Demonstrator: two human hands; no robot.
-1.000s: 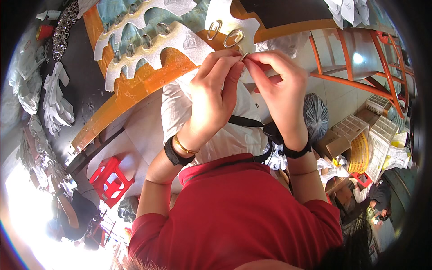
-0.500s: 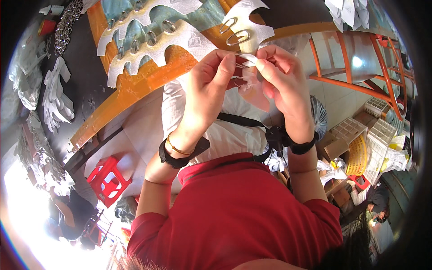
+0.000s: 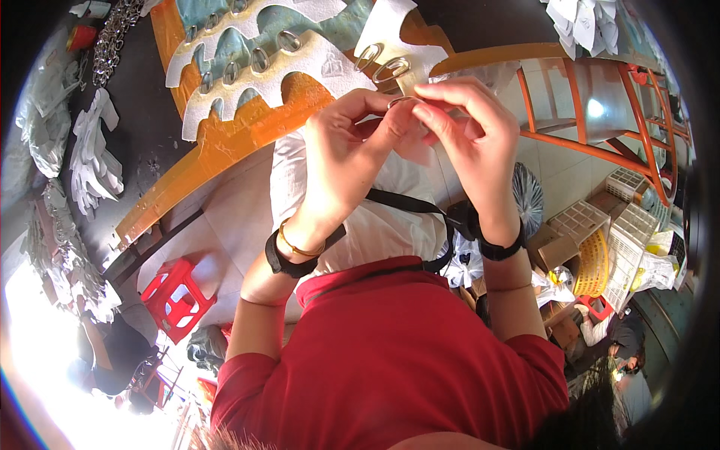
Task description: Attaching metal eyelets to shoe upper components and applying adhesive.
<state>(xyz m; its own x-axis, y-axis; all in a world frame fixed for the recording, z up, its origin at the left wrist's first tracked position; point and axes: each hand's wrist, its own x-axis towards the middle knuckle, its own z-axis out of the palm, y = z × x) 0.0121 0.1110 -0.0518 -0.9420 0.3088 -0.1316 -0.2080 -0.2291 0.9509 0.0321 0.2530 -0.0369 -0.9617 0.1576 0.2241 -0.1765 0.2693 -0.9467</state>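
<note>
Above my lap, at the table's edge, both hands meet on one metal oval ring (image 3: 400, 101) at the near end of a white cut-out sheet (image 3: 381, 30). My left hand (image 3: 346, 146) pinches it from the left between thumb and forefinger. From the right, the thumb and fingers of my right hand (image 3: 480, 135) close on the same spot. Two more oval rings (image 3: 391, 70) sit on that sheet, just beyond my fingertips. A pale flap (image 3: 415, 146) hangs below the pinch, partly hidden by fingers. To the left lies a scalloped white sheet (image 3: 262, 86) with several rings on its tabs.
The table has an orange-brown edge (image 3: 180, 191) curving toward the left. Metal chain (image 3: 112, 45) and stacked white pieces (image 3: 94, 157) lie at left. A red stool (image 3: 176, 300) stands lower left; an orange metal frame (image 3: 600, 139), crates (image 3: 626, 236) and another person (image 3: 622, 337) are at right.
My right forefinger has risen and stretched over the ring. The white tab that curled between my fingertips is now mostly covered, and less of the hanging flap shows.
</note>
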